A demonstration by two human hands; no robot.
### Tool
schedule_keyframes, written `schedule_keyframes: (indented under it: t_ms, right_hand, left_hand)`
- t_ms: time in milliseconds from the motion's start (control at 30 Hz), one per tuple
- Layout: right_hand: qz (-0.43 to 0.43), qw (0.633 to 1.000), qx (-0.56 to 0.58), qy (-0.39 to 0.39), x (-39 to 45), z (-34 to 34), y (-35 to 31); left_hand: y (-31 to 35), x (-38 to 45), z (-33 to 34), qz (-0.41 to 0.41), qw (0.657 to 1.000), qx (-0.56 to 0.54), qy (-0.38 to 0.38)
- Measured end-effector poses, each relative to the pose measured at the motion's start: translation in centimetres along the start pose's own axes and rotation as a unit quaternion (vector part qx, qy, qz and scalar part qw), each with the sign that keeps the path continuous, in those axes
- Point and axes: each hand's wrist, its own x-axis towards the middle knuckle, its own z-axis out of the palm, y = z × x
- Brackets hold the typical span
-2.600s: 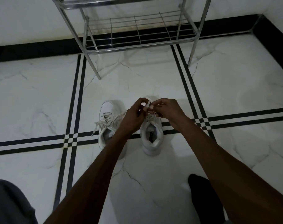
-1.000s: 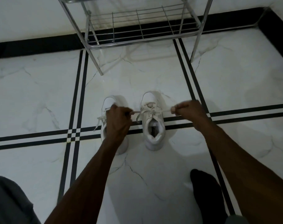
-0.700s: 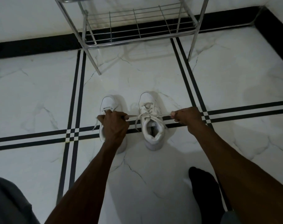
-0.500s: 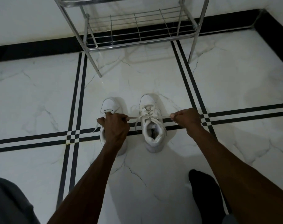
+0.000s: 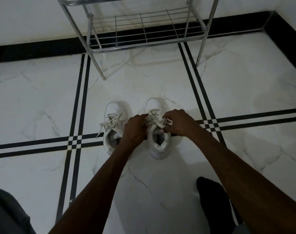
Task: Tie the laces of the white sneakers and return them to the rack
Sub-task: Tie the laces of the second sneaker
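Note:
Two white sneakers stand side by side on the marble floor, toes pointing to the rack. The left sneaker (image 5: 112,130) has loose laces trailing to its left side. My left hand (image 5: 135,127) and my right hand (image 5: 178,122) sit close together over the right sneaker (image 5: 158,144), fingers pinching its laces (image 5: 154,118) at the tongue. My left wrist covers part of the left sneaker's inner side. The metal wire rack (image 5: 143,32) stands beyond the shoes, its bottom shelf bare.
White marble floor with black double stripes (image 5: 76,98) crossing it. A black skirting (image 5: 34,49) runs along the wall behind the rack. My foot in a black sock (image 5: 213,200) rests at the lower right, my grey-clad knee (image 5: 7,213) at the lower left.
My hands were stretched apart, pulling the right sneaker's laces tight sideways; now both have come back together over the shoe's tongue. The sneakers have not moved.

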Motion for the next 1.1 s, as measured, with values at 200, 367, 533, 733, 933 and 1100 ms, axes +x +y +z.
schedule_keyframes:
  t_ms: [200,367,533,733,933,1100]
  right_hand:
    - [-0.026,0.988,-0.151,0.008,1.8,-2.3,-2.5]
    - [-0.011,0.992,-0.127,-0.021,2.8,-3.6,-3.4]
    - [0.022,0.990,-0.074,-0.114,1.0,-3.1,-2.8]
    - [0.015,0.996,-0.085,0.004,0.4,1.1,-2.0]
    - [0.010,0.999,-0.033,-0.018,1.2,-0.4,-2.7]
    - [0.012,0.997,-0.068,-0.033,2.0,-0.5,-2.5]
  left_hand:
    - [0.9,0.9,-0.7,-0.002,1.000,0.008,-0.009]
    - [0.1,0.4,0.2,0.004,1.000,0.031,0.001]
    - [-0.3,-0.4,0.0,-0.009,1.000,-0.009,0.003]
    - [0.0,-0.2,0.1,-0.021,0.999,-0.028,0.014]
    - [0.2,0.1,-0.3,-0.029,0.999,-0.035,0.018]
    - [-0.2,-0.4,0.0,-0.027,0.999,-0.038,0.015]
